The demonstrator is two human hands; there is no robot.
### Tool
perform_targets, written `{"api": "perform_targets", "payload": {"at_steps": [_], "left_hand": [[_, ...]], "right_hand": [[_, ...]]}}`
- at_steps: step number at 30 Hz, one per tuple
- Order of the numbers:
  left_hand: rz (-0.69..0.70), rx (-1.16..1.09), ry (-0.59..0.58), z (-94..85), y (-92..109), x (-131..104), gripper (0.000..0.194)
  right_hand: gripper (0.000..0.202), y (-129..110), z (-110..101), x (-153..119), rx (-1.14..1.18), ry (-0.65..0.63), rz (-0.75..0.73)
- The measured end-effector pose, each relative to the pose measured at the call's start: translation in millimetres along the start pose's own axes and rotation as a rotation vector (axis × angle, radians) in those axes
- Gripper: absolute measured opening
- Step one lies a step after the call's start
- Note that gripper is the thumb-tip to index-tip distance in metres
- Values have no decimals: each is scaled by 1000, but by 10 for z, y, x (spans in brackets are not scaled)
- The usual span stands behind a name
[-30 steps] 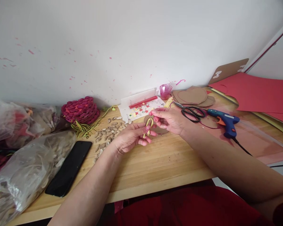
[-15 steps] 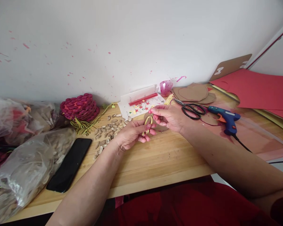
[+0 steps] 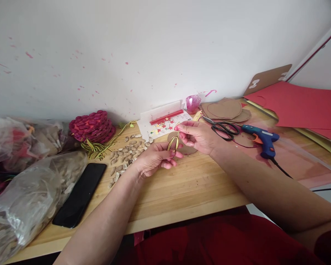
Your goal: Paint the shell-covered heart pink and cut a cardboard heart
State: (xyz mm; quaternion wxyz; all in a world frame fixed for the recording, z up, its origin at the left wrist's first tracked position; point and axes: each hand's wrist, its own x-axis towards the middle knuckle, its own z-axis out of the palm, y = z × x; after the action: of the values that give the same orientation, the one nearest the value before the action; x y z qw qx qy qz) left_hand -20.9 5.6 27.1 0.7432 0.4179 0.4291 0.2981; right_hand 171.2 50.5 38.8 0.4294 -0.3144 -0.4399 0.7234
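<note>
A looped yellow-and-dark cord [image 3: 173,144] is stretched between my two hands above the table. My left hand [image 3: 157,158] pinches its lower part between thumb and fingers. My right hand [image 3: 200,136] has its thumb and forefinger closed on the cord's upper end. Behind the fingers lies a brown cardboard piece [image 3: 186,148], partly hidden. Several peanut shells [image 3: 127,152] are scattered left of my left hand. Black-handled scissors [image 3: 224,129] lie just beyond my right hand, with a blue glue gun [image 3: 264,140] to their right.
At the left are a black phone [image 3: 79,195], plastic bags [image 3: 35,195] and stacked magenta pieces [image 3: 92,126]. White paper [image 3: 146,129] with small stars, a pink cup [image 3: 193,103] and cardboard shapes [image 3: 224,109] stand along the back. Red sheets [image 3: 300,106] lie at the right.
The cord between my hands has shifted, and its loop now hangs wider and more curved. Its upper end shows above my right fingertips. Both hands stay nearly in place.
</note>
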Motion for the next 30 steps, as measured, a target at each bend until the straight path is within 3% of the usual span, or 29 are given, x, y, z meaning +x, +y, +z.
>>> {"api": "perform_targets", "payload": {"at_steps": [8, 12, 15, 20, 24, 27, 30], "left_hand": [[42, 195, -48, 19, 19, -22, 38], [231, 521, -87, -42, 120, -97, 48], [333, 654, 30, -101, 187, -139, 50], [506, 246, 184, -102, 154, -90, 44], [455, 3, 69, -16, 73, -24, 44], [372, -82, -45, 34, 44, 5, 51], [307, -116, -79, 42, 33, 25, 54]], "right_hand": [[35, -25, 8, -14, -9, -13, -4], [31, -56, 0, -34, -14, -45, 21], [30, -83, 11, -54, -28, -74, 66], [31, -79, 50, -73, -46, -134, 113], [33, -45, 54, -76, -71, -166, 155], [31, -32, 41, -75, -92, -177, 158], [28, -35, 33, -72, -85, -151, 157]]}}
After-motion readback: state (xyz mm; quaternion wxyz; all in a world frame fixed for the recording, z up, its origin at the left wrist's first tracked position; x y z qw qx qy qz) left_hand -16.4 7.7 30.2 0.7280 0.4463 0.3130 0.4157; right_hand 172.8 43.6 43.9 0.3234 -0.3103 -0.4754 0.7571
